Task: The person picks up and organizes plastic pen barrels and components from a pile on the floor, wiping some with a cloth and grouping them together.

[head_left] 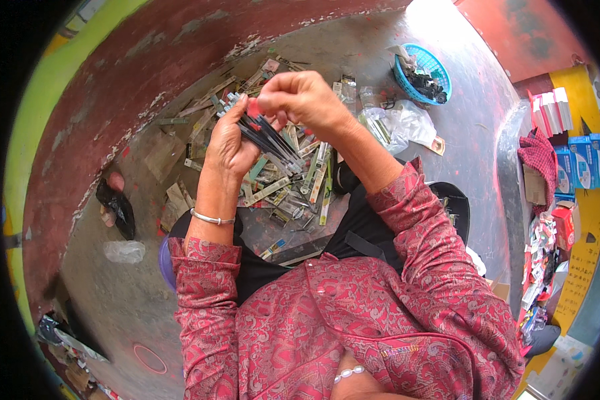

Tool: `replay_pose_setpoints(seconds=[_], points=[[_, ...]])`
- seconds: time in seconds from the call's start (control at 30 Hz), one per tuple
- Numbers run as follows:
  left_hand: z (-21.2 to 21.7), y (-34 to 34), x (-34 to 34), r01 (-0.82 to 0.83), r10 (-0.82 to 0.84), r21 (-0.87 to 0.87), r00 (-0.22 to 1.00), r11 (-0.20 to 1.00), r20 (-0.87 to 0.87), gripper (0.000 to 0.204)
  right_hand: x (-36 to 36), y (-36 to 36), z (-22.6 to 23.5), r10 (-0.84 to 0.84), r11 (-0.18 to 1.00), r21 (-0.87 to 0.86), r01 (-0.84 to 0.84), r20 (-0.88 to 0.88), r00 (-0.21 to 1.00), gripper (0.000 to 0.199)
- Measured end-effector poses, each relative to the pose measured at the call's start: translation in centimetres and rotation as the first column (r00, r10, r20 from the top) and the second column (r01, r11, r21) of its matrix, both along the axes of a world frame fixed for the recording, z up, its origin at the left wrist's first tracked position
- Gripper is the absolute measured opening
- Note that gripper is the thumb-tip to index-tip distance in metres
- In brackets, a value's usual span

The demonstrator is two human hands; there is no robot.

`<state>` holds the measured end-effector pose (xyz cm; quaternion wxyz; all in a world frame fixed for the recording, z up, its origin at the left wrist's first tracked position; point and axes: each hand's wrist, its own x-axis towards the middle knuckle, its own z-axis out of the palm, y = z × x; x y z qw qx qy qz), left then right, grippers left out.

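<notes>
My left hand [230, 143] is closed around a bundle of thin black pen-like sticks [263, 137] with pale, clear-looking ends at the top. The bundle slants from upper left to lower right, above the heap on the floor. My right hand [307, 100] is beside it, fingers curled in a pinch and slightly blurred. A small red piece [254, 107] shows between the right fingertips and the bundle; whether the right fingers grip it is hard to see. Below both hands lies a heap of flat, narrow wrappers and strips [273, 190].
A blue plastic basket [428, 57] with dark items stands at the far right. Clear plastic bags [407, 123] lie near it. A black bag [119, 207] rests at the left by the red wall [93, 127]. Blue boxes [583, 163] and small packets line the right side.
</notes>
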<state>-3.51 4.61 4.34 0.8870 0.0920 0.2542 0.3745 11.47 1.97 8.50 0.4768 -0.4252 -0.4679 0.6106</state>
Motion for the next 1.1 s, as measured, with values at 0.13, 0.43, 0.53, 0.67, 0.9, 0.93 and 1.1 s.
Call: replay_pose_setpoints(seconds=[0.13,0.43,0.53,0.67,0.9,0.93,1.1], points=[[0.5,-0.1,0.2,0.007,-0.003,-0.032,0.993,0.999,0.114,0.021,1.9,0.3,0.7,-0.101,0.992,-0.097,0.078,-0.261,0.960,0.011],[0.6,-0.4,1.3,-0.056,0.056,-0.079,0.998,0.995,-0.003,0.021,5.1,0.0,1.7,-0.082,0.976,0.214,0.027,0.252,0.964,0.011],[-0.6,0.0,1.6,-0.090,0.088,-0.060,0.995,0.994,-0.036,0.020,1.5,-0.9,0.4,-0.089,0.916,0.382,-0.125,0.497,0.863,0.013],[-0.4,-0.3,2.2,-0.070,0.069,-0.048,0.997,0.996,-0.028,0.017,1.4,-1.2,-0.1,-0.111,0.907,0.375,-0.194,0.654,0.748,0.014],[0.3,-0.8,1.9,0.030,-0.032,0.046,0.998,0.998,0.048,0.020,2.0,-0.6,-0.6,-0.092,0.927,0.333,-0.173,0.649,0.755,0.011],[0.4,-0.9,1.8,0.048,-0.051,0.047,0.997,0.998,0.051,0.020,2.2,-0.8,0.2,-0.090,0.958,0.267,-0.107,0.630,0.771,0.013],[0.7,-1.0,1.8,0.059,-0.063,0.035,0.990,0.998,0.125,0.023,3.6,-0.7,1.3,-0.003,1.000,-0.012,0.004,0.041,0.999,0.018]])
